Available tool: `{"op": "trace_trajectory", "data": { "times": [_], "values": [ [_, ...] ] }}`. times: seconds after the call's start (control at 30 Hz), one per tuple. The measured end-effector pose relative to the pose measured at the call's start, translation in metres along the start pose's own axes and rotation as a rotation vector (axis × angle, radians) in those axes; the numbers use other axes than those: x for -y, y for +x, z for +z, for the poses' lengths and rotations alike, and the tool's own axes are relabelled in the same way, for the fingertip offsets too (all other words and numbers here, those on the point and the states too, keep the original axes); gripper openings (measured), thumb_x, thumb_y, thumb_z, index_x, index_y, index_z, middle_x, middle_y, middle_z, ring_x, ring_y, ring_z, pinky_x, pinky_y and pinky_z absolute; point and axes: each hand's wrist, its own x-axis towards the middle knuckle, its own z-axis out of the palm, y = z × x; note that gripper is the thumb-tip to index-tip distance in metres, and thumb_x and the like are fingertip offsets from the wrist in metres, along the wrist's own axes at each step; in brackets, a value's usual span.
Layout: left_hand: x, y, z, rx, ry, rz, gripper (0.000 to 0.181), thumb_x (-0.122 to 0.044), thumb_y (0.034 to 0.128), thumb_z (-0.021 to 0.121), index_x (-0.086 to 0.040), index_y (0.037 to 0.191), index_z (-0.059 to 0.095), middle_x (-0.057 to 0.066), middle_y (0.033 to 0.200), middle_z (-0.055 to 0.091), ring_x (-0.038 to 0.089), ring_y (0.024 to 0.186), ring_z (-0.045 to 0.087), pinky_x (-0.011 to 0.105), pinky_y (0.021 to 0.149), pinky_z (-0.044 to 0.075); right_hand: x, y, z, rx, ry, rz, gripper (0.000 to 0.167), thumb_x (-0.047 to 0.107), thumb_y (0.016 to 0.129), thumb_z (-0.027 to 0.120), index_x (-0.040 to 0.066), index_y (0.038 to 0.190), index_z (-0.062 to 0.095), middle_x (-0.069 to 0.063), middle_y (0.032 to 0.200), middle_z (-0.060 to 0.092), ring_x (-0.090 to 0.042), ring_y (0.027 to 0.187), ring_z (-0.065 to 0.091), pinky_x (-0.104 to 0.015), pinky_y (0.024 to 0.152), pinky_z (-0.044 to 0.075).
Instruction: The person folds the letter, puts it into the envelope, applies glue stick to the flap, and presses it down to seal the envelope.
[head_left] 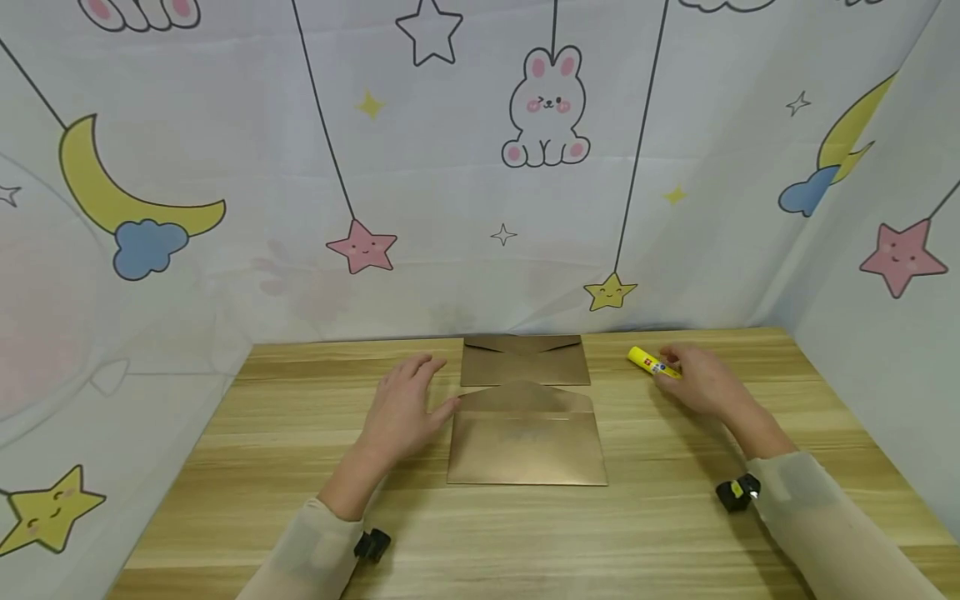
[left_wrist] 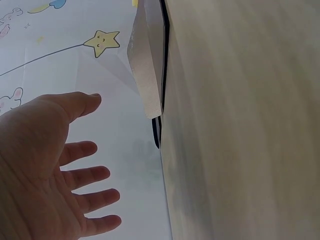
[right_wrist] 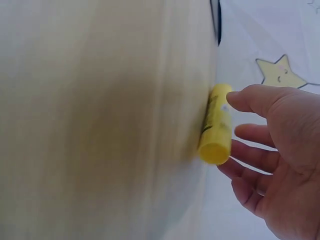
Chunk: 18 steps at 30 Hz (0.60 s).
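Observation:
A yellow glue stick (head_left: 643, 361) lies on the table, to the right of two gold-brown envelopes. My right hand (head_left: 701, 382) is at its near end, thumb on one side and fingers on the other. In the right wrist view the glue stick (right_wrist: 216, 125) shows between thumb and fingers, which are loosely bent; whether they touch it is hard to tell. The front envelope (head_left: 527, 450) has its flap raised toward the back. Behind it lies a second envelope (head_left: 525, 367). My left hand (head_left: 405, 408) hovers by the front envelope's left edge, fingers spread, holding nothing.
The wood-grain table (head_left: 300, 467) meets a white cloth backdrop (head_left: 465, 192) printed with stars, moons and a bunny at its back and sides. Small black cameras sit at both wrists, one near the left cuff (head_left: 300, 542).

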Motion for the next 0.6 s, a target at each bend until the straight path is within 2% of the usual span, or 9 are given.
{"op": "trace_trajectory", "data": {
  "times": [0.17, 0.3, 0.47, 0.6],
  "values": [
    [-0.003, 0.003, 0.001, -0.005, -0.002, 0.018, 0.065, -0.037, 0.0950, 0.082, -0.003, 0.146, 0.061, 0.019, 0.148, 0.057, 0.040, 0.139, 0.051, 0.060, 0.116, 0.039, 0.027, 0.001, -0.005, -0.061, -0.036, -0.026, 0.053, 0.025, 0.103, 0.068, -0.009, 0.143, 0.058, -0.032, 0.140, 0.058, -0.052, 0.128, 0.054, -0.067, 0.105, 0.044],
    [-0.007, 0.011, 0.004, 0.011, -0.002, 0.036, 0.062, -0.035, 0.0943, 0.084, -0.002, 0.143, 0.063, 0.017, 0.140, 0.062, 0.038, 0.132, 0.057, 0.055, 0.112, 0.045, 0.056, 0.005, -0.002, -0.057, 0.012, -0.091, 0.050, 0.023, 0.102, 0.070, -0.008, 0.141, 0.060, -0.028, 0.136, 0.062, -0.047, 0.124, 0.059, -0.063, 0.102, 0.049],
    [-0.016, 0.020, 0.009, 0.113, -0.032, 0.008, 0.055, -0.029, 0.0959, 0.083, -0.004, 0.141, 0.064, 0.015, 0.137, 0.064, 0.037, 0.128, 0.060, 0.052, 0.107, 0.050, 0.089, 0.011, 0.018, 0.025, 0.091, -0.207, 0.041, 0.017, 0.102, 0.071, -0.007, 0.134, 0.064, -0.023, 0.127, 0.068, -0.041, 0.114, 0.066, -0.056, 0.096, 0.055],
    [-0.021, 0.027, 0.015, 0.194, -0.045, 0.014, 0.046, -0.023, 0.0981, 0.080, -0.003, 0.138, 0.067, 0.016, 0.132, 0.066, 0.035, 0.122, 0.063, 0.050, 0.104, 0.052, 0.106, 0.017, 0.035, 0.097, 0.079, -0.254, 0.034, 0.017, 0.101, 0.073, -0.003, 0.128, 0.069, -0.016, 0.120, 0.072, -0.033, 0.109, 0.067, -0.052, 0.094, 0.056]
  ]
}}
